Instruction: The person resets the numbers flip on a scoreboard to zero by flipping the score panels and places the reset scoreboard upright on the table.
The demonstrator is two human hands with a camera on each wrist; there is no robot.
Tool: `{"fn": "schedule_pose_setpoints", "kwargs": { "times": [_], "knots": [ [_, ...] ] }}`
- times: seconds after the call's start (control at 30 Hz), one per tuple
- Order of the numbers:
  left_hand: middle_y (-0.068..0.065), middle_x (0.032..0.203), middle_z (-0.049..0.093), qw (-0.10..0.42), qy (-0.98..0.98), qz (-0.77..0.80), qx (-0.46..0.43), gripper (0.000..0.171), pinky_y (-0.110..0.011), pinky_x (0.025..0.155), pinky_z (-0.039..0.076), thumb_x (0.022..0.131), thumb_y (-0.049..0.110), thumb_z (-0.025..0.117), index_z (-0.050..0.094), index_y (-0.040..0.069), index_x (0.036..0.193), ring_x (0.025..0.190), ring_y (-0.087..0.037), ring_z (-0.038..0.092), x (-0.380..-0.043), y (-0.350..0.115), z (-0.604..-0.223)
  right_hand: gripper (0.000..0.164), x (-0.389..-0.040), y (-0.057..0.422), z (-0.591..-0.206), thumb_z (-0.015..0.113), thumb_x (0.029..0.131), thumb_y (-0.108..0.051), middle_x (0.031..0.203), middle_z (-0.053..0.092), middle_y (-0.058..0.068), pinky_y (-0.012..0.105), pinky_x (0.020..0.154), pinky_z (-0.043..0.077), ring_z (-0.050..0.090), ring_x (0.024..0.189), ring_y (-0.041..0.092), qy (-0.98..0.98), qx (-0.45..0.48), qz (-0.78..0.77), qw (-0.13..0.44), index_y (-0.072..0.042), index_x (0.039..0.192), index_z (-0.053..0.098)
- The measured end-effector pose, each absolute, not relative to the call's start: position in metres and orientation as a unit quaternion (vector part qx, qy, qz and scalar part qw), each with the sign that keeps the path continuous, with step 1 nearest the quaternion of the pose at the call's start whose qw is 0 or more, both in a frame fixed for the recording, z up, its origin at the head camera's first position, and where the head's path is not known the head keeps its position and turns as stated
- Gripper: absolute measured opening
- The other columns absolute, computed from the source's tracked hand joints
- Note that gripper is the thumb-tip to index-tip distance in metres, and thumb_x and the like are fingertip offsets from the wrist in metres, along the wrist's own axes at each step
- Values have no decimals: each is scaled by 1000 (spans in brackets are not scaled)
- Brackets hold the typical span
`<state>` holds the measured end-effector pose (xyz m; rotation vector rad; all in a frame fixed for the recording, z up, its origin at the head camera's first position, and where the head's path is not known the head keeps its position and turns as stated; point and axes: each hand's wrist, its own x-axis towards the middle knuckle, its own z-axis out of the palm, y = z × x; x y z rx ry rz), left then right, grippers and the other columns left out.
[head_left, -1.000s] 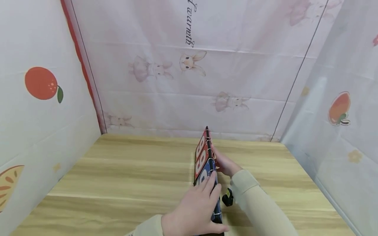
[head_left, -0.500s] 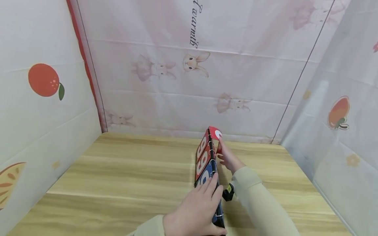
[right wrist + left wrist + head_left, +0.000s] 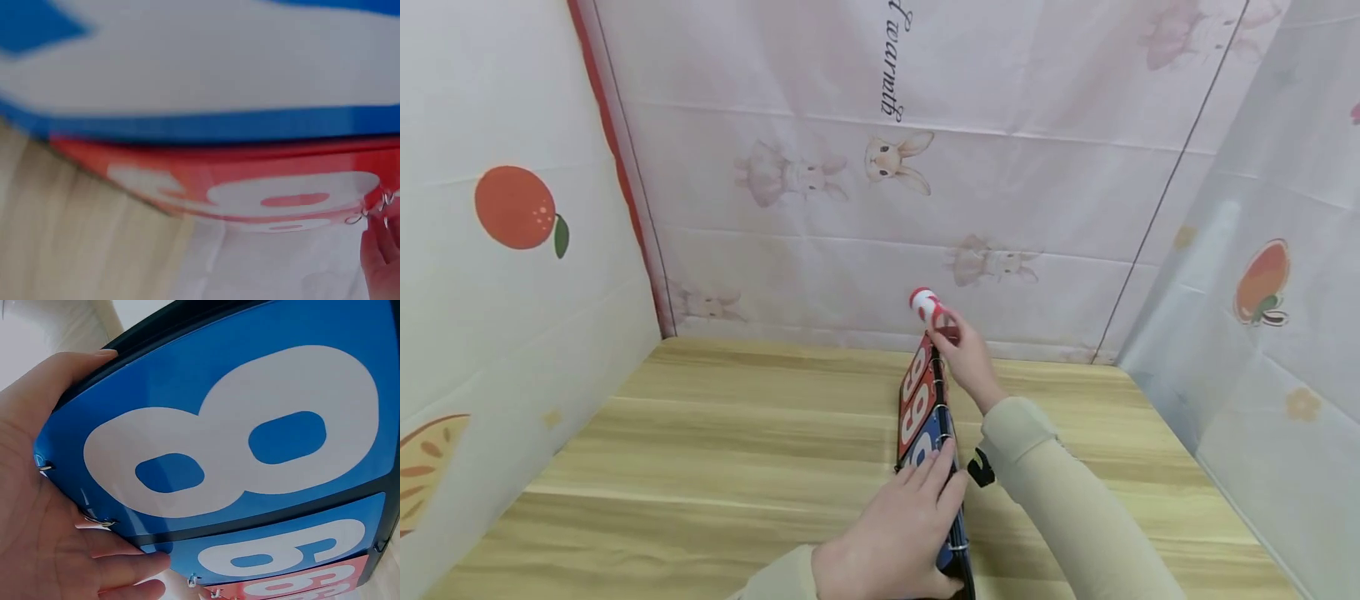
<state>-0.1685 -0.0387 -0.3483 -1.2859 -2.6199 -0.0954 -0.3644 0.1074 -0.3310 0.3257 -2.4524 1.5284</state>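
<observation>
A flip scoreboard (image 3: 913,417) with ring-bound red and blue number cards stands tent-like on the table, ring edge up. My left hand (image 3: 887,529) holds its near end, fingers over the ring edge. In the left wrist view the thumb (image 3: 78,362) lies along the board's black edge, next to a large blue 8 card (image 3: 225,437). At the far end my right hand (image 3: 972,358) pinches a red card (image 3: 927,307), curled up above the rings. The right wrist view shows the right fingers (image 3: 378,250) beside the rings, below blurred blue and red cards.
The wood-grain table (image 3: 715,467) is enclosed by a pink rabbit-print back cloth (image 3: 820,275) and side cloths with fruit prints (image 3: 516,207). A small black item with a yellow-green mark (image 3: 981,468) shows beside the right cuff.
My right hand has risen from behind the scoreboard to its top far end, bringing the red card up over the ring edge. The left hand has stayed on the near end.
</observation>
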Motion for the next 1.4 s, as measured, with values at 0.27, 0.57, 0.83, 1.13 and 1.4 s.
{"fn": "schedule_pose_setpoints", "kwargs": {
  "times": [0.27,0.57,0.83,1.13,1.4],
  "knots": [
    [-25,147,24,137,-883,-31,-447,96,-43,100,41,68,65,66,34,1,133,127,-33,38,-171,-39,-349,70,-358,93,-330,60,91,-14,104,68,16,44,74,55,64,88,26,-918,211,283,182,-2,145,18],
    [-23,146,27,151,-874,-20,-461,94,-41,98,44,68,69,62,36,3,131,133,-27,29,-168,-28,-352,34,-355,118,-338,56,93,-14,108,65,17,45,74,54,61,87,27,-934,247,224,128,-3,125,54],
    [-22,150,19,93,-886,-40,-453,97,-45,101,40,72,66,61,29,4,139,132,-30,30,-171,-32,-350,61,-360,138,-371,35,100,-39,145,30,26,57,106,26,29,130,39,-858,100,502,48,-3,146,16],
    [-24,149,19,113,-885,-20,-452,97,-43,101,39,71,65,62,29,3,138,129,-31,34,-174,-36,-344,76,-361,140,-404,19,92,-66,129,48,25,59,97,37,51,111,39,-773,65,613,-150,-9,139,34],
    [-24,149,20,129,-890,-17,-437,98,-42,103,38,69,66,63,32,2,136,130,-30,32,-168,-38,-349,58,-358,129,-405,21,101,-48,128,48,27,59,101,33,47,116,38,-765,71,624,-142,-5,139,33]
  ]
}}
